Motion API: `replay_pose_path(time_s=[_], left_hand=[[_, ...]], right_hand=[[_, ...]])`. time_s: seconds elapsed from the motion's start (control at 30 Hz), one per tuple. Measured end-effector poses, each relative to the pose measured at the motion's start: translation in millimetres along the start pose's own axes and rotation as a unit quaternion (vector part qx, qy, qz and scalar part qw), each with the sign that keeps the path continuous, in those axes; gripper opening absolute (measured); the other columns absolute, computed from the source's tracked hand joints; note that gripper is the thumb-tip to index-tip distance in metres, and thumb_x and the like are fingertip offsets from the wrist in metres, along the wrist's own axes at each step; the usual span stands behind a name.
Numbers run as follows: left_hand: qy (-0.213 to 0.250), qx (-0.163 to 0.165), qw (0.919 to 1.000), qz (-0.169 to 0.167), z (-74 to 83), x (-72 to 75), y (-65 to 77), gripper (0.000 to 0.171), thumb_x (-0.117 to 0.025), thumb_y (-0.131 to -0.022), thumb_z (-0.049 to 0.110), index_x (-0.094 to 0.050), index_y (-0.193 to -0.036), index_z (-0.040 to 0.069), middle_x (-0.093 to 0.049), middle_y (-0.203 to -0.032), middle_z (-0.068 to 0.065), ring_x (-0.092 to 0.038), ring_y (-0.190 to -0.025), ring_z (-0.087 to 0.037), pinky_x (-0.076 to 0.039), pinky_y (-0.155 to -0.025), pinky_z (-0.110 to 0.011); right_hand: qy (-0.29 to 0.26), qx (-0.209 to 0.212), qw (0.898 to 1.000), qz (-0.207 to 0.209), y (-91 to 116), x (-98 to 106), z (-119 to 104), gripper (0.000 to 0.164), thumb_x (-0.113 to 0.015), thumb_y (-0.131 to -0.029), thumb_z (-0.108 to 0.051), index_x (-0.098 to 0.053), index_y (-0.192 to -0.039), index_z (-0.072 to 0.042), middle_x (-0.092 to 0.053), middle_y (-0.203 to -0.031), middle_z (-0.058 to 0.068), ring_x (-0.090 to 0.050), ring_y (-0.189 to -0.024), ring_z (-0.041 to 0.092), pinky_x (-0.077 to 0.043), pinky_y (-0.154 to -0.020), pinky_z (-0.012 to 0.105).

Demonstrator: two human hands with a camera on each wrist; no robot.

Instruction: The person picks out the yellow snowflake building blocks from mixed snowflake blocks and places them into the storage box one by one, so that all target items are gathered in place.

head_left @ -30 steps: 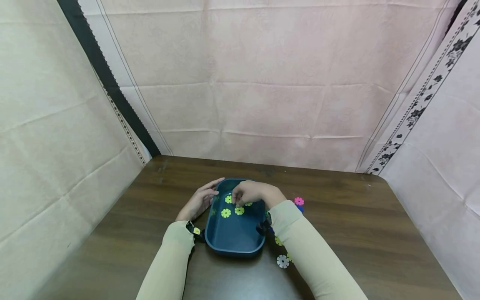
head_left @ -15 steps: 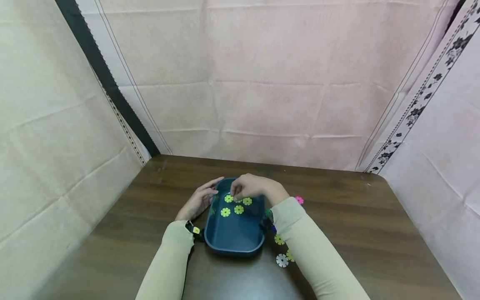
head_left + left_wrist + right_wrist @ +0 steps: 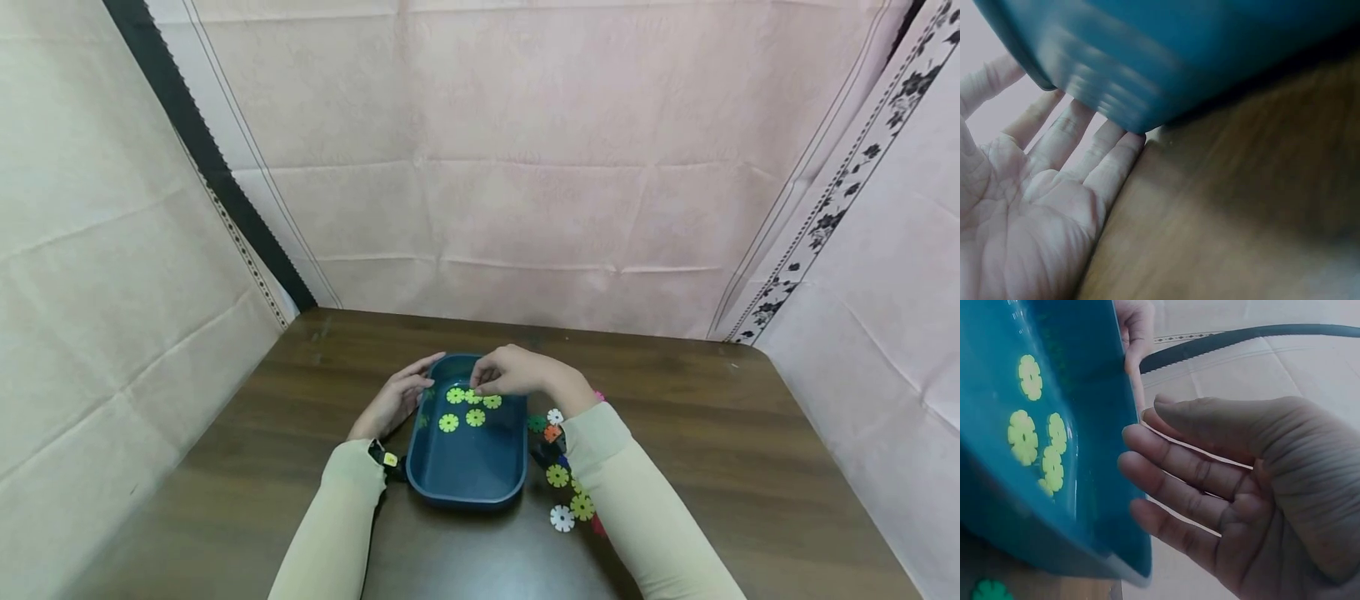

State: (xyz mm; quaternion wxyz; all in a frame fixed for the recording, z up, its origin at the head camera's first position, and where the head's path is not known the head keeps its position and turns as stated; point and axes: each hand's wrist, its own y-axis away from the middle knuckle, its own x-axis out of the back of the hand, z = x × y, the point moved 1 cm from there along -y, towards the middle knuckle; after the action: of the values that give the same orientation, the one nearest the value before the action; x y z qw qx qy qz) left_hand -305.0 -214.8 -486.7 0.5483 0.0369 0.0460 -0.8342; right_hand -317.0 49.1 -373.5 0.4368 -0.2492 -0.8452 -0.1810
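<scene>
A deep blue tray (image 3: 467, 467) sits on the table with several yellow-green flower-shaped discs (image 3: 448, 423) lying flat in its far half. My left hand (image 3: 392, 407) rests along the tray's left side; the left wrist view shows its extended fingers (image 3: 1063, 134) against the outer wall. Over the far right part of the tray is my right hand (image 3: 521, 372), its fingers loosely bent. Nothing is between its thumb and fingertips in the right wrist view, where the discs (image 3: 1022, 437) show beyond the fingers.
Right of the tray, several loose flower discs lie on the wooden table (image 3: 750, 500): green (image 3: 537, 423), orange (image 3: 552, 433), yellow-green (image 3: 557, 476) and white (image 3: 562, 518). My right forearm (image 3: 645, 508) partly covers them. Pale cloth (image 3: 525, 167) hangs behind.
My right hand has lifted from low in the tray and drifted right, uncovering more yellow-green discs there and loose discs beside the tray. My left hand stays against the tray's side.
</scene>
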Motion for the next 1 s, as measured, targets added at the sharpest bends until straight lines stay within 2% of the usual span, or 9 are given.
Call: replay_pose_path(time_s=[0.2, 0.4, 0.57, 0.77, 1.0], left_hand=[[0.000, 0.007, 0.9999, 0.011, -3.0, 1.3, 4.0, 0.050, -0.049, -0.103, 0.015, -0.047, -0.152, 0.025, -0.048, -0.151, -0.009, -0.052, -0.131, -0.035, -0.049, -0.101, -0.039], [-0.005, 0.000, 1.0000, 0.005, -3.0, 1.7, 6.3, 0.052, -0.048, -0.104, 0.013, -0.042, -0.155, 0.022, -0.048, -0.151, -0.011, -0.051, -0.132, -0.036, -0.047, -0.103, -0.039], [-0.003, -0.005, 1.0000, 0.001, -2.7, 1.8, 6.0, 0.052, -0.048, -0.104, 0.013, -0.041, -0.155, 0.020, -0.048, -0.150, -0.012, -0.051, -0.132, -0.037, -0.048, -0.103, -0.039], [-0.003, -0.004, 1.0000, 0.000, -3.3, 2.0, 5.8, 0.051, -0.050, -0.103, 0.015, -0.044, -0.154, 0.022, -0.049, -0.151, -0.012, -0.050, -0.132, -0.038, -0.048, -0.102, -0.038], [-0.003, -0.016, 0.9998, -0.007, 0.0, -1.3, 2.9, 0.055, -0.047, -0.104, 0.012, -0.035, -0.158, 0.015, -0.048, -0.151, -0.013, -0.049, -0.132, -0.041, -0.048, -0.102, -0.039]], right_hand=[[-0.034, 0.007, 0.999, 0.026, 17.0, -1.0, 8.9, 0.013, -0.066, -0.099, -0.026, -0.073, -0.109, -0.022, -0.071, -0.100, -0.013, -0.066, -0.095, 0.005, -0.054, -0.086, 0.031], [-0.061, -0.001, 0.997, 0.056, 36.4, 0.4, 19.7, 0.012, -0.067, -0.098, -0.029, -0.072, -0.108, -0.026, -0.070, -0.105, -0.014, -0.065, -0.102, 0.007, -0.053, -0.090, 0.032], [-0.080, 0.002, 0.994, 0.072, 54.6, 1.3, 28.0, 0.014, -0.067, -0.098, -0.028, -0.072, -0.111, -0.024, -0.070, -0.108, -0.011, -0.065, -0.105, 0.011, -0.054, -0.091, 0.035], [-0.111, -0.003, 0.990, 0.088, 80.8, 4.7, 40.0, 0.024, -0.066, -0.099, -0.031, -0.071, -0.116, -0.016, -0.070, -0.110, -0.007, -0.066, -0.100, 0.014, -0.055, -0.085, 0.036], [-0.119, -0.027, 0.987, 0.108, 112.4, 14.3, 57.3, 0.019, -0.068, -0.097, -0.032, -0.070, -0.114, -0.024, -0.072, -0.111, 0.003, -0.067, -0.097, 0.020, -0.055, -0.084, 0.036]])
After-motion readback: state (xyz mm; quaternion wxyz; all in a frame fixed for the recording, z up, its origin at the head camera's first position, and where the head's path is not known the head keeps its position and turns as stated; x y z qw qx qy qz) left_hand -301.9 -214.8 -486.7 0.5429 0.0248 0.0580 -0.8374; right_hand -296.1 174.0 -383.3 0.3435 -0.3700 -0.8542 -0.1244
